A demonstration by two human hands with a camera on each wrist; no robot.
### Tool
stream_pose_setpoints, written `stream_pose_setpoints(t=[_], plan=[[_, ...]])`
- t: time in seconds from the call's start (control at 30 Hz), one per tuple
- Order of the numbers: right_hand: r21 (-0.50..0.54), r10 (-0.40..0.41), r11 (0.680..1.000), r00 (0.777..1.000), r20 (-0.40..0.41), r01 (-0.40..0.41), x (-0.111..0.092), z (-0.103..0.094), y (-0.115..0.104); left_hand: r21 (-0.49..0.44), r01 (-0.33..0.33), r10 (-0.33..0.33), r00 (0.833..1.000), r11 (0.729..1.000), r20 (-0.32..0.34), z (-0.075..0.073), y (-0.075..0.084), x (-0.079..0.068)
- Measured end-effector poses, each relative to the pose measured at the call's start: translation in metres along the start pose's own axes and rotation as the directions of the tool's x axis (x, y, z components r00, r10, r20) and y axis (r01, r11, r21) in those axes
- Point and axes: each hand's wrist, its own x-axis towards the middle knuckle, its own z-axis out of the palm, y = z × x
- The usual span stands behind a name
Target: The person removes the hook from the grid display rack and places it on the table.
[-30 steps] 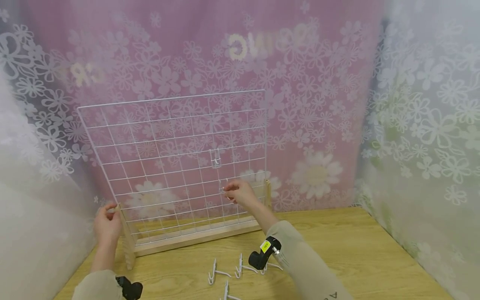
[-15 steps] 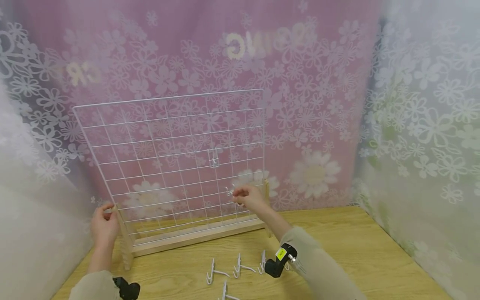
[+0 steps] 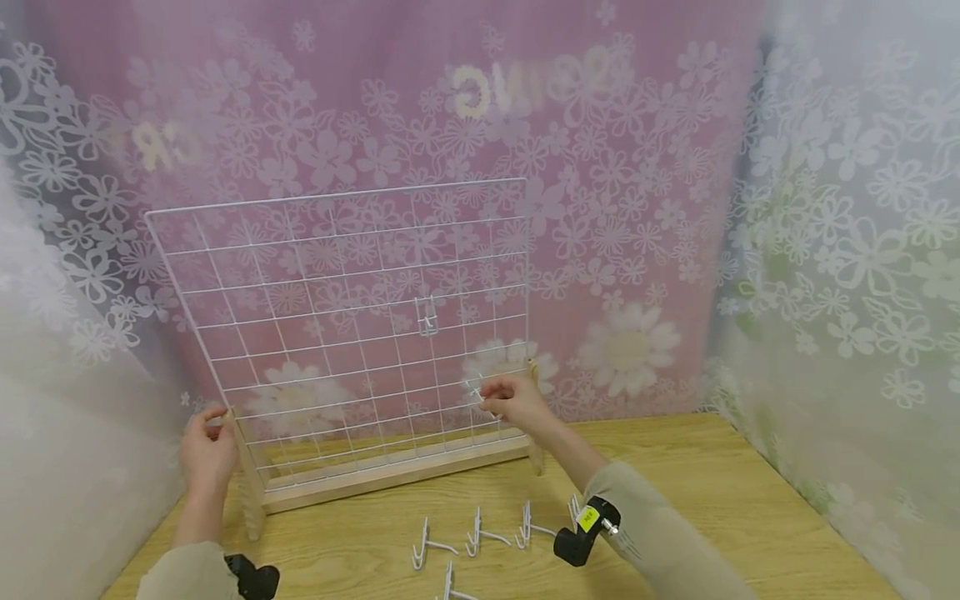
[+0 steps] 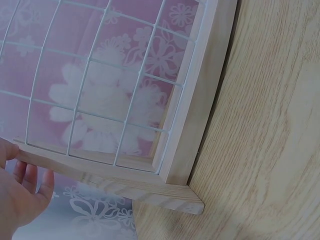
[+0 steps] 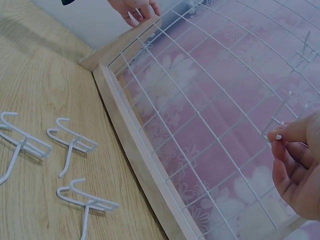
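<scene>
A white wire grid panel (image 3: 337,195) stands upright in a wooden base (image 3: 397,473). My left hand (image 3: 210,450) grips the top of the base's left wooden post (image 4: 57,161), thumb on one side and fingers on the other. Between thumb and fingertips, my right hand (image 3: 517,402) pinches a white wire hook (image 5: 274,121) in front of the grid's lower right part. The hook's prongs point up toward the wires, and its arm is partly hidden by the fingers. Another white hook (image 3: 427,321) hangs on the grid, above and left of the right hand.
Several white wire hooks (image 3: 477,533) lie on the wood-grain table in front of the base, one partly behind the right wrist camera (image 3: 581,537). A pink flowered curtain (image 3: 637,208) hangs behind the grid. Pale flowered sheets (image 3: 862,250) close off both sides.
My right hand has moved right and slightly down along the grid, carrying the hook. My left hand stays on the post.
</scene>
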Motion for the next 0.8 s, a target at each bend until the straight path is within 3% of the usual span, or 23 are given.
stream_pose_setpoints(t=[0.3, 0.8], plan=[[-0.064, -0.051, 0.996, 0.998, 0.035, 0.054, -0.011, -0.007, 0.004, -0.003, -0.018, 0.018, 1.000, 1.000, -0.006, -0.001, 0.000, 0.000], [-0.107, -0.088, 0.989, 0.989, 0.116, 0.100, -0.030, -0.015, 0.014, -0.009, 0.004, -0.004, 1.000, 1.000, 0.009, 0.000, -0.001, 0.000]])
